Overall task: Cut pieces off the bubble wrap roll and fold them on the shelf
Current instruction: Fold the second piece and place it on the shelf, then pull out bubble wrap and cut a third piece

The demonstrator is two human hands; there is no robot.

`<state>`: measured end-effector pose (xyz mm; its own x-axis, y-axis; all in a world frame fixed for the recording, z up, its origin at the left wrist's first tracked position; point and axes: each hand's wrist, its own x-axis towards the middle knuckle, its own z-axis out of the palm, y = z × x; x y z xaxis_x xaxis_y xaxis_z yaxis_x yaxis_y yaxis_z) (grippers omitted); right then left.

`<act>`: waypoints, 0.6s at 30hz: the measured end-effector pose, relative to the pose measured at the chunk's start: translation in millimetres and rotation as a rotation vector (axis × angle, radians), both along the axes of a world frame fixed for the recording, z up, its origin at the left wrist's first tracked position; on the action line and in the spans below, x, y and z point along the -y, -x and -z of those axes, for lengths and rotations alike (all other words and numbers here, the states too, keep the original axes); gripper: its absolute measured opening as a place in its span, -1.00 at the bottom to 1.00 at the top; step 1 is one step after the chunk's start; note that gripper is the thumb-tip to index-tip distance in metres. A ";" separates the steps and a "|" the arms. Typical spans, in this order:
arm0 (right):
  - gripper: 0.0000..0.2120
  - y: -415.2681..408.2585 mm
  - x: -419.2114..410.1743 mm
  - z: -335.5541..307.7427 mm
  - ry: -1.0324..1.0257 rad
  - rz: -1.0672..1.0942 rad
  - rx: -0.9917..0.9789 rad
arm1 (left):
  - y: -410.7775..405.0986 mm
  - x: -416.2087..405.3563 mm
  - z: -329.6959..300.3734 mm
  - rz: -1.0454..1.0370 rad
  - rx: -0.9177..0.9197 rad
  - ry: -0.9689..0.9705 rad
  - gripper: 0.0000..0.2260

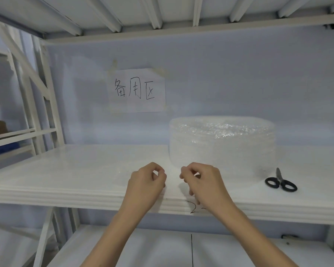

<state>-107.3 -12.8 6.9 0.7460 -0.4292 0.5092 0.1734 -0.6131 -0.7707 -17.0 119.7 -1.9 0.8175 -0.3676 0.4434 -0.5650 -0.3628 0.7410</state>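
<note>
1. The bubble wrap roll [222, 143] lies on its flat end on the white shelf [66, 176], at about 2 o'clock from the hands and close to the pale back wall.
2. A loose, clear sheet of bubble wrap [123, 174] seems to lie flat on the shelf in front of the roll and toward 9 o'clock of it; its edges are hard to make out against the white surface.
3. The left hand [146, 182] is over the front part of the shelf, fingers curled in with thumb and forefinger tips pinched together; whether the film is between them cannot be told.
4. The right hand [202, 182] is just beside it at 3 o'clock, curled the same way, thumb and forefinger meeting in a pinch; what it has hold of is likewise unclear.
5. The two hands are near each other but apart.
6. Black-handled scissors [281, 182] lie flat on the shelf at 3 o'clock of the right hand, blades shut and pointing to 12 o'clock, just beside the roll's base.
7. A paper sign [137, 90] with handwritten characters is taped to the back wall at 11 o'clock of the roll.
</note>
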 end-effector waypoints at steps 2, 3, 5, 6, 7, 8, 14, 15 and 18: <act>-0.67 23.9 19.2 0.3 0.072 0.117 0.030 | 7.0 14.9 -0.7 0.044 -0.006 0.014 -0.87; -0.63 34.3 32.9 0.9 0.108 0.202 0.038 | 10.3 22.6 -0.9 0.060 -0.010 0.021 -0.87; -0.60 54.4 65.3 1.7 0.206 0.427 0.009 | 17.1 39.0 -0.3 0.091 -0.017 0.041 -0.87; -0.62 63.4 83.3 2.6 0.270 0.551 -0.042 | 20.9 47.2 0.8 0.111 -0.025 0.057 -0.87; -0.64 71.8 100.6 3.6 0.331 0.662 -0.108 | 25.5 55.2 2.3 0.136 -0.038 0.073 -0.88; -0.68 78.8 117.1 5.4 0.385 0.745 -0.172 | 30.3 62.9 3.9 0.165 -0.052 0.090 -0.89; -0.70 94.3 165.6 14.8 0.392 0.816 -0.435 | 47.5 97.8 9.0 0.282 -0.111 0.123 -0.81; -0.68 94.7 167.1 13.2 0.379 0.801 -0.455 | 48.5 101.5 8.7 0.295 -0.108 0.125 -0.82; -0.69 93.2 169.3 0.9 0.337 0.763 -0.559 | 48.0 109.4 9.6 0.311 -0.086 0.110 -0.87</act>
